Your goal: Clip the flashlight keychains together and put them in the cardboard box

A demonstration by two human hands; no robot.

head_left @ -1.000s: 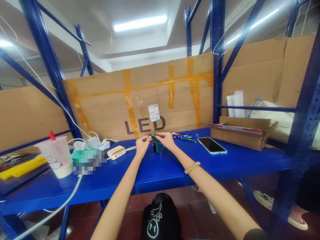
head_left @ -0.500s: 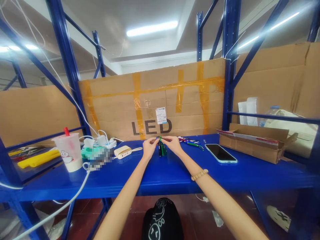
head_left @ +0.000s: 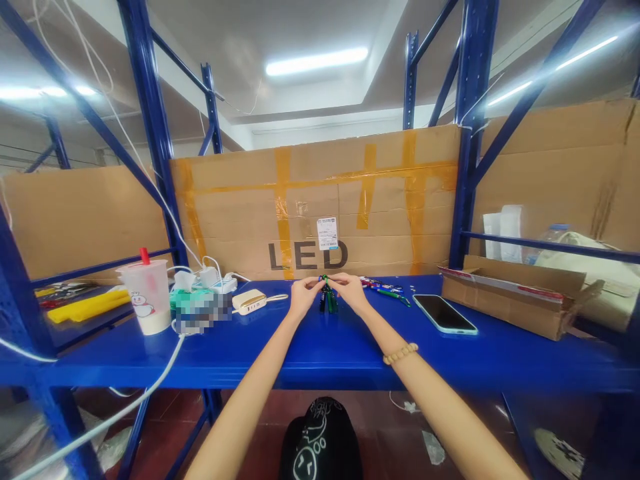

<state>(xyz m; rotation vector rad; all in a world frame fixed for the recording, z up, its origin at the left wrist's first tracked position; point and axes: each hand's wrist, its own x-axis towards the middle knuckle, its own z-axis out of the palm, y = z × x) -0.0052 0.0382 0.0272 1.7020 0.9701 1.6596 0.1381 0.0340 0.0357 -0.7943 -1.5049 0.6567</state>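
My left hand (head_left: 303,295) and my right hand (head_left: 351,291) meet above the blue shelf top, fingers pinched together. Between them is a bundle of small green and black pieces (head_left: 329,300), gripped at its upper end and hanging down below the fingertips. What exactly the pieces are is too small to make out. Just right of my right hand lies a loose pile of slim red, blue and green pieces (head_left: 383,287), with one green piece (head_left: 393,297) nearest me.
A phone (head_left: 445,314) and an open cardboard box (head_left: 505,300) are on the right. To the left stand a power bank (head_left: 249,302), a power strip with chargers (head_left: 217,283) and a drink cup (head_left: 147,297). A large cardboard panel (head_left: 240,220) closes off the back.
The hanging pieces look more spread apart at the bottom than before. Both hands keep their pinch at the top of the bundle. The whole view has shifted slightly.
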